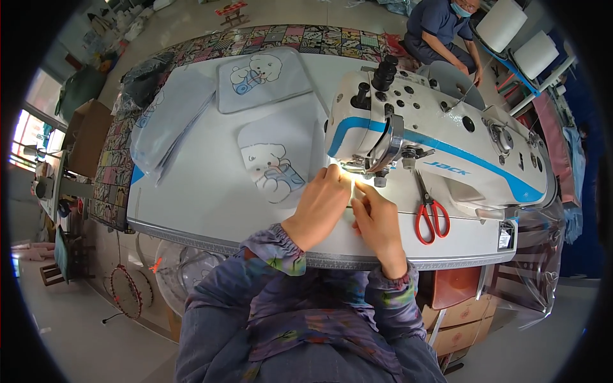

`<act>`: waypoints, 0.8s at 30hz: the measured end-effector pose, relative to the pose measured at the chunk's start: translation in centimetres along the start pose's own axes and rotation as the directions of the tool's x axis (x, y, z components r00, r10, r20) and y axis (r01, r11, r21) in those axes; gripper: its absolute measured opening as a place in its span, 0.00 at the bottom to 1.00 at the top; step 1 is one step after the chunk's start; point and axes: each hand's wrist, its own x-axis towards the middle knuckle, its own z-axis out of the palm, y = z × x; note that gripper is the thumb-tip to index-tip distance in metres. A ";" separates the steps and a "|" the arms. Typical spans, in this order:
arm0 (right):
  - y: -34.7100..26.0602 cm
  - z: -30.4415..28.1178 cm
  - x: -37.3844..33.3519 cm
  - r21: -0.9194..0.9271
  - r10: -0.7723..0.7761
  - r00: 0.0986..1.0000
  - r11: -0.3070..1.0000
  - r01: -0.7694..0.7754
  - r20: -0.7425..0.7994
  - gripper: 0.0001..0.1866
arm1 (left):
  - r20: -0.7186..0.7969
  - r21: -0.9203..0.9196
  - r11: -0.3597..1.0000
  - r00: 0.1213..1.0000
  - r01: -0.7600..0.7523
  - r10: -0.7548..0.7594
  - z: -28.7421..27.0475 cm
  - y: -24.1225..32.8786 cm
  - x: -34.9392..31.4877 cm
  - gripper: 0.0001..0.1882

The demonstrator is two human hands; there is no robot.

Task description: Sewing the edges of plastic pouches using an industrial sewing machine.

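A: In the head view, where are the hands?

B: Left hand (321, 203) and right hand (381, 221) meet beneath the head of the sewing machine (418, 115), fingers bunched; whether they pinch anything, I can't tell.

A: And the printed panel (273, 173)?

B: Flat on the table (191, 217), just left of the left hand.

A: Which step is this?

B: Fine work by the needle, I'd judge. The next move calls for small, steady finger motions, tips clear of the needle.

Glare hides the needle; what the left hand (322, 202) and right hand (379, 221) touch cannot be told.
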 end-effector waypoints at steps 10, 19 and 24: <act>5.4 -11.2 -6.9 -0.681 -0.217 0.873 0.714 -0.164 -0.438 0.23 | -0.209 0.368 0.826 0.903 0.427 -0.374 -6.6 -20.5 5.9 0.12; 4.8 -9.3 -6.5 -0.743 -0.237 0.935 0.668 -0.041 -0.264 0.30 | -0.459 0.422 0.804 0.863 0.419 -0.209 -17.8 -25.1 0.4 0.13; 4.1 -7.0 -7.7 -0.753 -0.432 0.886 0.636 0.168 -0.167 0.31 | -0.454 0.421 0.814 0.870 0.402 -0.195 -27.7 -19.9 -11.0 0.11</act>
